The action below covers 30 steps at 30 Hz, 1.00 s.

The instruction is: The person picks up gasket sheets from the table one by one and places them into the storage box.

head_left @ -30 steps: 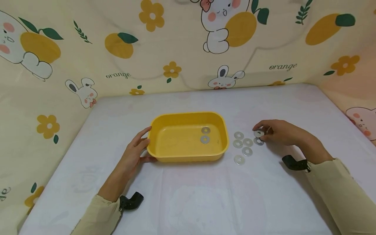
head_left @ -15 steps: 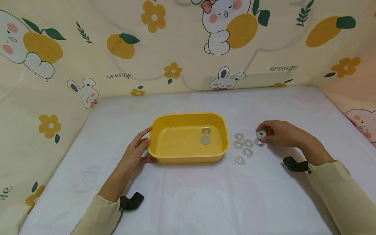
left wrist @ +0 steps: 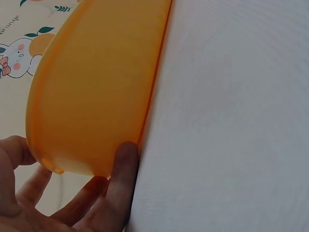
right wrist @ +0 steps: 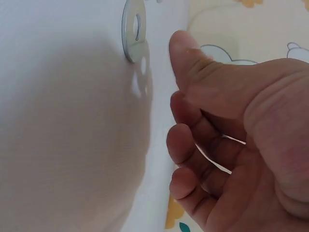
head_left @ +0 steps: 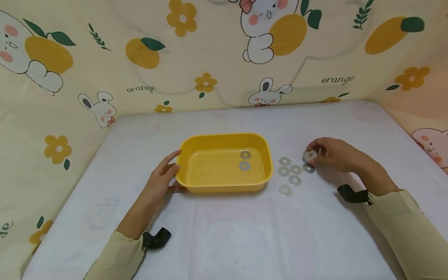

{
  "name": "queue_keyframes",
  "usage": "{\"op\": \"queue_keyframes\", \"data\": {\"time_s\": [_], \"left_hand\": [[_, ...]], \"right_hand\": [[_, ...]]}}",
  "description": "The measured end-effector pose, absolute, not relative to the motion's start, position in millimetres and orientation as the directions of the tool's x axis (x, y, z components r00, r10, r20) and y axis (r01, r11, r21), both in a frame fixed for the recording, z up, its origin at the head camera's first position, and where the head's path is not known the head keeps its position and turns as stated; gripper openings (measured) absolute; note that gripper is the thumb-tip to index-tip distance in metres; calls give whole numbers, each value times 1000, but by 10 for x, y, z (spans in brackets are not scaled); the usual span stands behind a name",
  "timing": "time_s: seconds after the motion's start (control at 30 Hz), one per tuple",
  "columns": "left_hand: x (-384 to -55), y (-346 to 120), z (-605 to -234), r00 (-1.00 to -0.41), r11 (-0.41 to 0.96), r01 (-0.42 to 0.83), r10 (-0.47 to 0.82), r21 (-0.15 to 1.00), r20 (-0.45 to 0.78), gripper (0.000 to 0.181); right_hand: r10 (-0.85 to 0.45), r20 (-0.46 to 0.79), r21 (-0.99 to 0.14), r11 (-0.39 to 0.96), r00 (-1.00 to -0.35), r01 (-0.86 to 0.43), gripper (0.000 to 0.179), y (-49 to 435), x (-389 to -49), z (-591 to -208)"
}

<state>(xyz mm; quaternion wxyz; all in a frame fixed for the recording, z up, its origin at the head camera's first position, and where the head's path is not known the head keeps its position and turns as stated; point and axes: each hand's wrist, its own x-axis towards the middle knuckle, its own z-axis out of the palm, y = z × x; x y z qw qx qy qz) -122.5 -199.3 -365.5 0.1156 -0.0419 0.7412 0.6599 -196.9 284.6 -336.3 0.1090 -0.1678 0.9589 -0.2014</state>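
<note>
A yellow plastic tray [head_left: 210, 189] sits on the table, with two flat metal washers [head_left: 245, 166] inside at its right. My left hand [head_left: 159, 181] grips the tray's left end, its fingers around the end wall, as the left wrist view also shows. To the right of the tray, my right hand [head_left: 334, 153] pinches a washer [head_left: 310, 156] between thumb and fingertips, close above another washer [head_left: 308, 168] on the table. In the right wrist view a washer [right wrist: 134, 31] appears beyond the thumb; the pinched one is hidden there.
Several loose washers [head_left: 295, 170] lie flat between the tray and my right hand. A white cloth [head_left: 224, 233] covers the table. A cloth wall [head_left: 224, 46] printed with oranges and rabbits stands at the back and sides.
My right hand has shifted slightly away from me with the pinched washer, uncovering more of the washer below. My left hand and the tray stay put.
</note>
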Motion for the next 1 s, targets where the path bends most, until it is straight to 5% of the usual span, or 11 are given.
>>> {"op": "queue_keyframes", "data": {"time_s": [1.0], "left_hand": [[-1241,-2005,-3655,-966,137,-232,82,963,-244,48]], "right_hand": [[-345,36,-419,847,-938,-328,39,2687,-1899,-3199]]}}
